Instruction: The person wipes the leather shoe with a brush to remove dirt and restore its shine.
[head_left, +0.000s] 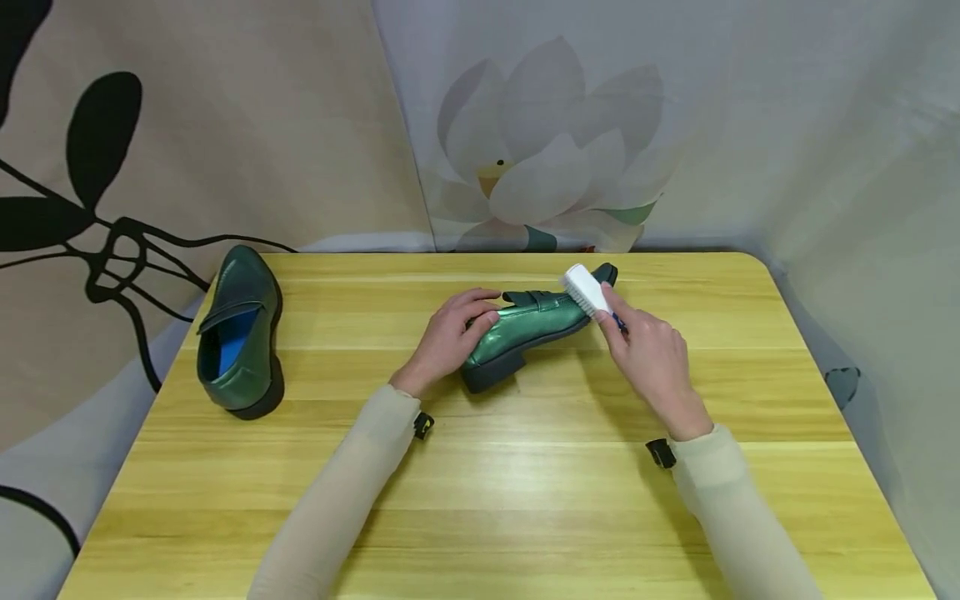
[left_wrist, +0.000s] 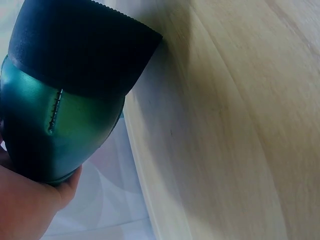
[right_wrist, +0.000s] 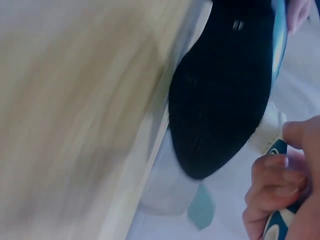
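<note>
Green shoe [head_left: 531,323], partly hidden by left fingers [head_left: 474,296]; right fingers [right_wrist: 271,198] obscure brush handle [right_wrist: 276,225].

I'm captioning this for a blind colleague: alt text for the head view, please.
A person's left hand holds a green shoe over a wooden table while the right hand holds a white brush at its front. A second green shoe stands at left.

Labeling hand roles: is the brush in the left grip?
No, the head view shows the brush in the right grip, while the left grip holds a green shoe near its heel end.
</note>
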